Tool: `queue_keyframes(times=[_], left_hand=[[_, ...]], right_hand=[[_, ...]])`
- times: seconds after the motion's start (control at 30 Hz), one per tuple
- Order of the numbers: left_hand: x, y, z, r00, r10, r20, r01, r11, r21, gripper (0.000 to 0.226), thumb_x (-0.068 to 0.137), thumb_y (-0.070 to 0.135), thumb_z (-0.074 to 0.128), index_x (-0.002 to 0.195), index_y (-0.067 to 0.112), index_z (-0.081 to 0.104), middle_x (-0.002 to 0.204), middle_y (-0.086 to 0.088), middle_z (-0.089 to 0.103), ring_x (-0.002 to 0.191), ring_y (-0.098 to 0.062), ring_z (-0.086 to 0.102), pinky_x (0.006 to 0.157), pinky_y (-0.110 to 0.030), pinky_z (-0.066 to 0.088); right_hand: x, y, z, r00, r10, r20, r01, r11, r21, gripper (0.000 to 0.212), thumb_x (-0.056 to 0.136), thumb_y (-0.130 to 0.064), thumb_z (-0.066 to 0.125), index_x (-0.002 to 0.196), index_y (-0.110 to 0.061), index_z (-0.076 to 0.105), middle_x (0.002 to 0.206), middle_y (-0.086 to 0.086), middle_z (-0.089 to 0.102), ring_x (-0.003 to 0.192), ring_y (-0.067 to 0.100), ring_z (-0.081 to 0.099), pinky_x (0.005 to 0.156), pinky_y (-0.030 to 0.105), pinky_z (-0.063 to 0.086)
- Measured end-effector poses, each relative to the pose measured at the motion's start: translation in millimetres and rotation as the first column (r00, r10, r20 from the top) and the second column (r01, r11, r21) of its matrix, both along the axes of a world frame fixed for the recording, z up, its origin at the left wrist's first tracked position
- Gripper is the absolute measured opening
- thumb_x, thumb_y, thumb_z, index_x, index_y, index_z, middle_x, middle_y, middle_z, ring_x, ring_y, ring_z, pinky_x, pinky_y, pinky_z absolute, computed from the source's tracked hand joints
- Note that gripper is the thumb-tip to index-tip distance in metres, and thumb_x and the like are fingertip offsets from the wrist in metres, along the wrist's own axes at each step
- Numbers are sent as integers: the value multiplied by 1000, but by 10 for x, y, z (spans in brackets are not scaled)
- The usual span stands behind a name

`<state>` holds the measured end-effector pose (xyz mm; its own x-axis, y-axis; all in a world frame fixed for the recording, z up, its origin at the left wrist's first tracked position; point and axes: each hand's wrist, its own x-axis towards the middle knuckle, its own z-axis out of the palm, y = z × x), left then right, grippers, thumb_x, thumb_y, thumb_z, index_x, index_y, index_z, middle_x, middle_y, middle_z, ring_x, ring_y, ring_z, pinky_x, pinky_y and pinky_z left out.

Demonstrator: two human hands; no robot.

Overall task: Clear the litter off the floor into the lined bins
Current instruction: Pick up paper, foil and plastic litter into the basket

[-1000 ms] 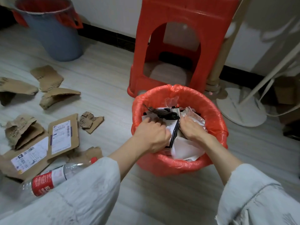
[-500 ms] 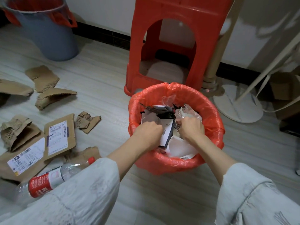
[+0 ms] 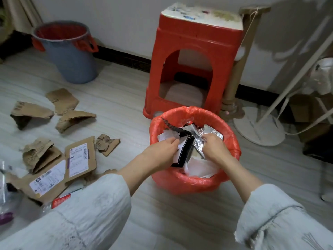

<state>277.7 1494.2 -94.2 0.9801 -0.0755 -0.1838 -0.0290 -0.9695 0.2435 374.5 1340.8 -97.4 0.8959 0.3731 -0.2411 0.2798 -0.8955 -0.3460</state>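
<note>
hands lifted slightly since earlier, wrappers now clear of the fill | left hand (image 3: 162, 150) pinches black packet (image 3: 183, 152); right hand (image 3: 214, 147) grips foil wrapper (image 3: 210, 135); both over red-lined bin (image 3: 191, 184) | left: cardboard scraps (image 3: 72, 120), bottle (image 3: 61, 200) on floor

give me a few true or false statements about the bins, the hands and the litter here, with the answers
1. Both hands are over the red-lined bin near the person. True.
2. The left hand holds a plastic bottle. False: it grips black and white packaging over the bin.
3. The right hand pinches a silver foil wrapper. True.
4. The floor has no cardboard left on it. False: torn cardboard pieces lie to the left.
5. The grey bin by the wall has no liner. False: a red liner is folded over its rim.
</note>
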Motion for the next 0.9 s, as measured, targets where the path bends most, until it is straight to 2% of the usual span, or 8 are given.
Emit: queue_keyframes(times=[0.13, 0.23, 0.3, 0.4, 0.5, 0.63, 0.73, 0.9], left_hand=[[-89, 74, 172, 1000, -19, 20, 20, 997, -76, 24, 88, 3, 41, 108, 1, 54, 116, -13, 49, 106, -31, 51, 77, -37, 41], [-160, 69, 374, 1000, 16, -5, -17, 991, -133, 34, 90, 5, 41, 120, -1, 55, 134, -14, 45, 123, -28, 44, 93, -35, 39], [-274, 88, 524, 999, 47, 1, -46, 984, -174, 37, 90, 5, 42, 124, 2, 55, 138, -13, 44, 127, -26, 42, 99, -37, 37], [-417, 202, 616, 995, 104, -7, -103, 971, -214, 43, 86, -1, 40, 124, 7, 57, 134, -11, 49, 123, -28, 46, 99, -39, 39], [-710, 374, 753, 984, 180, -1, -175, 958, -228, 41, 89, 1, 38, 124, 11, 57, 129, -9, 53, 120, -27, 49, 98, -34, 38], [-1209, 655, 790, 950, 312, -14, -306, 918, -251, 42, 92, 5, 38, 130, 18, 53, 134, -6, 51, 123, -20, 45, 101, -26, 33], [-1650, 874, 733, 910, 412, -49, -408, 868, -282, 42, 92, 5, 39, 129, 18, 53, 136, -4, 51, 125, -17, 45, 103, -26, 33], [-2273, 1257, 440, 837, 527, -146, -546, 792, -273, 41, 92, 5, 40, 129, 16, 54, 135, -1, 53, 124, -16, 48, 102, -26, 36]], right_hand=[[-131, 30, 180, 998, 1, 68, 1, 999, -40, 39, 81, 0, 39, 116, -2, 55, 130, 19, 49, 120, 37, 47, 100, 43, 40], [-244, 68, 313, 995, 0, 99, 1, 1000, -13, 42, 85, -2, 39, 125, -6, 52, 139, 14, 43, 128, 33, 41, 105, 41, 36], [-382, 101, 462, 992, 43, 118, -45, 999, 21, 38, 88, -7, 40, 123, -9, 54, 135, 11, 46, 128, 30, 41, 104, 41, 37], [-563, 201, 602, 987, 110, 119, -118, 991, 61, 37, 91, -9, 36, 125, -12, 53, 133, 8, 49, 123, 28, 45, 100, 42, 40], [-842, 354, 768, 973, 184, 136, -196, 977, 81, 35, 93, -13, 37, 125, -13, 52, 131, 9, 51, 121, 30, 48, 96, 40, 41], [-1260, 645, 804, 942, 314, 121, -326, 940, 99, 32, 93, -19, 38, 122, -15, 52, 124, 10, 56, 117, 32, 51, 89, 39, 41], [-1567, 899, 735, 914, 398, 76, -404, 911, 86, 39, 95, -21, 39, 134, -19, 45, 132, 6, 54, 123, 29, 48, 95, 37, 40], [-1921, 1370, 380, 859, 511, -41, -509, 860, 48, 40, 96, -24, 39, 136, -21, 42, 132, 5, 55, 121, 29, 49, 96, 37, 43]])
